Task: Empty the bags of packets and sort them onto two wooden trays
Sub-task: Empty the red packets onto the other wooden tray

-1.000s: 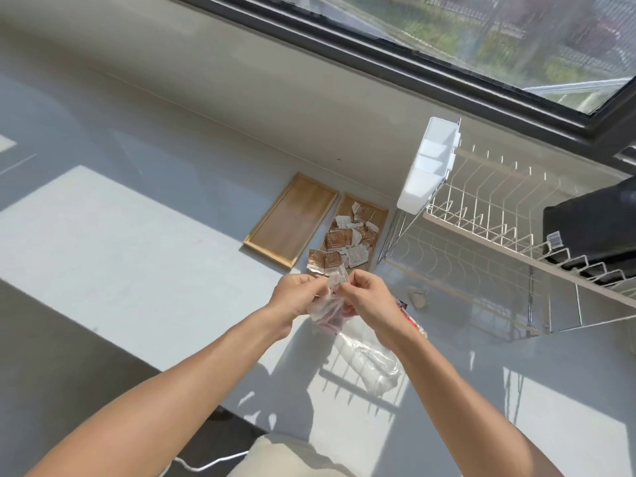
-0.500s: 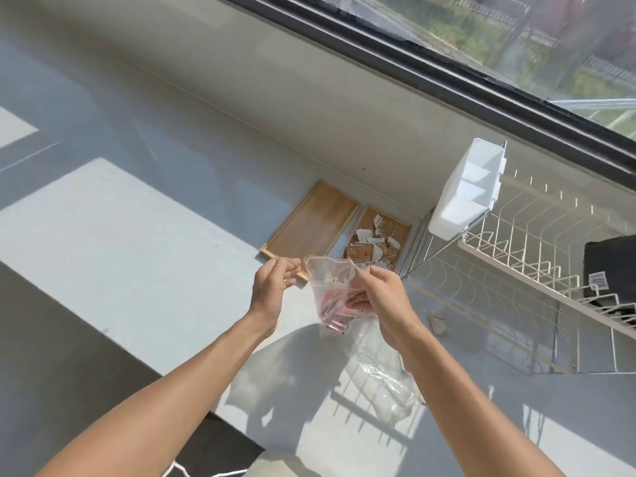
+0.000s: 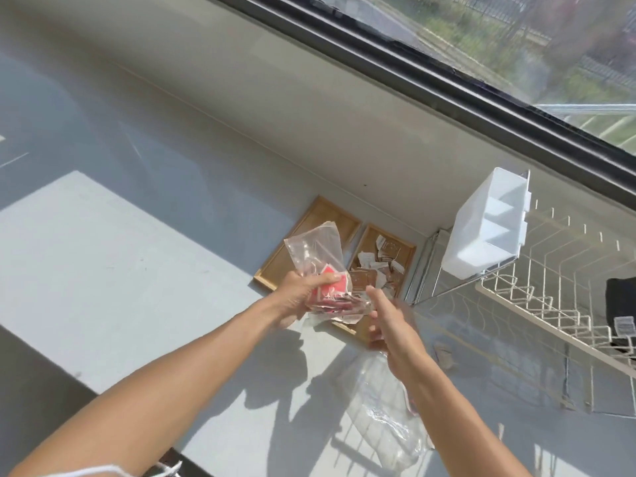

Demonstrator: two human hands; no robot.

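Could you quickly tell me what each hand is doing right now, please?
Left hand: closed on the clear bag of red packets.
Right hand: open, fingers spread, holding nothing.

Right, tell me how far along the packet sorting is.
Done: the right tray holds a pile of brown and white packets, and an emptied clear bag lies on the floor. In hand: the left hand grips an upended bag of red packets; the right hand is open beside it. Left: the left tray shows no packets.
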